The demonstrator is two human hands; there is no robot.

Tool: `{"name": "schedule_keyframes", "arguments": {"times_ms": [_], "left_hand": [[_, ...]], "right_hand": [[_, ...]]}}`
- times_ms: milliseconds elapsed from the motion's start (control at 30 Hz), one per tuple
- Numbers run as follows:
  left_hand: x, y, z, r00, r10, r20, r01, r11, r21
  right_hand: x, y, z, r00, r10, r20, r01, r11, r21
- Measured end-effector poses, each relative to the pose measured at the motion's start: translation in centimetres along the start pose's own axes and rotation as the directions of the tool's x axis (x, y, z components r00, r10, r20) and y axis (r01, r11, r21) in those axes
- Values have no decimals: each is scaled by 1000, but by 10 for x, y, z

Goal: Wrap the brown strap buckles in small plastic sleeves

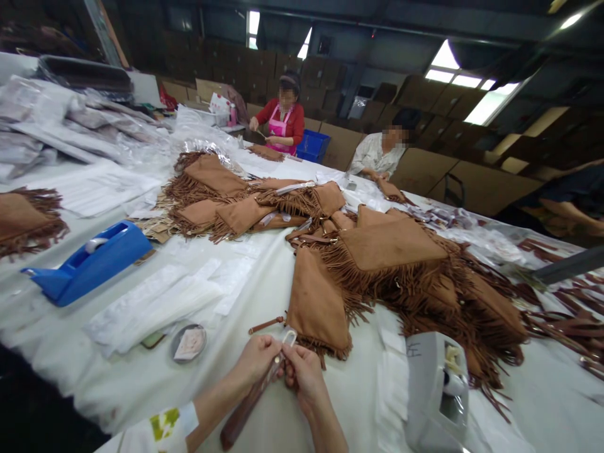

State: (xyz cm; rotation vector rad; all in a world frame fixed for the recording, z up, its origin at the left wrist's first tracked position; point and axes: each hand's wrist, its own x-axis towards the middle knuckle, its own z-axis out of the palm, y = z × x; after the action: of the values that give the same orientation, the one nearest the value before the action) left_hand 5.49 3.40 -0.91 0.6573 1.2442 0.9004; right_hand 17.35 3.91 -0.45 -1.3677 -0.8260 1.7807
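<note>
Near the front edge of the white-covered table, my left hand (260,358) and my right hand (302,368) meet, fingers pinched together. Between them is the end of a brown leather strap (245,415) with a small metal stud. A pale loop (289,337) sticks up from my fingertips. The strap's dark, wide end hangs down to the lower left. Just beyond my hands lies a brown fringed pouch (316,302) with a short wrist strap (265,325). Which hand bears the loop is hard to tell.
A blue tape dispenser (89,261) stands left, a grey one (436,390) right. A round dish (189,343) and white sheets (155,302) lie left. Fringed bags (391,245) are piled beyond. Two people (285,123) (380,154) work across the table; another person's arm (570,214) shows far right.
</note>
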Motion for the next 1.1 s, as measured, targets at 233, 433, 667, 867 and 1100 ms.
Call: {"name": "schedule_keyframes", "arguments": {"times_ms": [233, 433, 667, 867, 1100], "left_hand": [[-16, 0, 1, 997, -76, 21, 78, 990, -120], [-16, 6, 7, 994, -70, -90, 63, 995, -80], [-14, 2, 7, 989, 14, -147, -7, 999, 46], [-17, -2, 7, 952, 277, -131, -213, 906, 366], [-37, 10, 4, 900, 425, 99, -332, 519, 788]], "right_hand": [[1, 0, 2, 999, 8, -46, -6, 999, 39], [-1, 1, -1, 1000, 14, -25, -15, 1000, -26], [4, 0, 1, 995, 48, -88, -49, 999, -13], [4, 2, -2, 995, 61, -83, -62, 998, -9], [-2, 1, 3, 994, 9, -113, -18, 997, -78]]}}
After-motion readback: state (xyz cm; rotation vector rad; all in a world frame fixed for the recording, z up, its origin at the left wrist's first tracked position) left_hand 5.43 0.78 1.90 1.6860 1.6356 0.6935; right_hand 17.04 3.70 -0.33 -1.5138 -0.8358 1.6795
